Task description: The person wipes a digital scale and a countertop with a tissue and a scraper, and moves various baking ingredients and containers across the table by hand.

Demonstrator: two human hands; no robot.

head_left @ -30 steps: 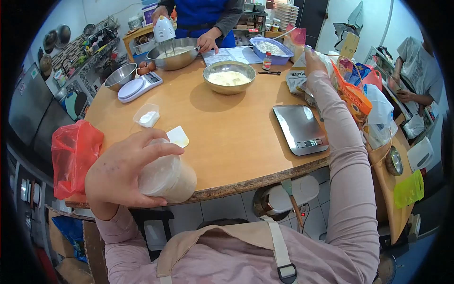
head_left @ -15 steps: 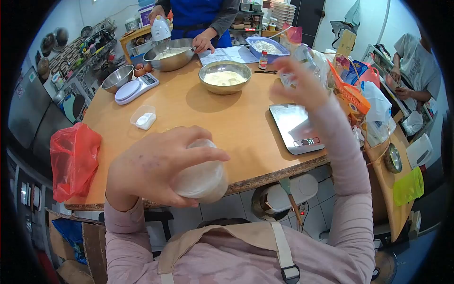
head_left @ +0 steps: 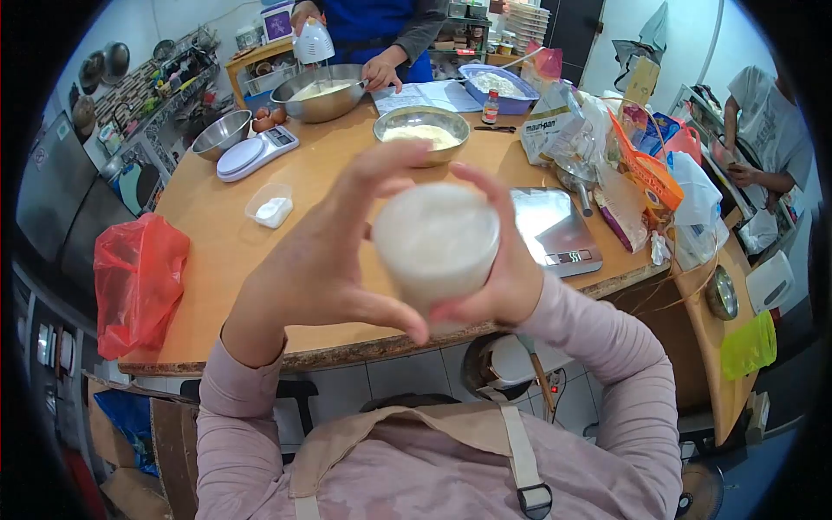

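A round tub (head_left: 438, 238) with pale contents, slightly blurred, is held above the table's front edge. My right hand (head_left: 511, 269) grips its right side with fingers and thumb. Around its left side curves my left hand (head_left: 321, 251), fingers and thumb spread, with a gap between its palm and the tub. Beyond the hands stands a metal bowl (head_left: 442, 132) of pale powder, partly covered by my left fingers. A digital scale (head_left: 555, 227) lies to the right, its display lit. A small clear container (head_left: 270, 206) with white powder sits left of my hands.
Across the table (head_left: 208, 186), a co-worker (head_left: 373, 26) runs a hand mixer (head_left: 314, 42) in a large bowl (head_left: 325, 108). Eggs, a white scale (head_left: 253, 156) and a red bag (head_left: 139, 277) are on the left. Packages and bags (head_left: 646, 165) crowd the right; another person (head_left: 767, 130) stands beyond.
My right hand has come back from the packages on the right and taken hold of the tub. The tub has moved right and up, and my left hand's grip has loosened.
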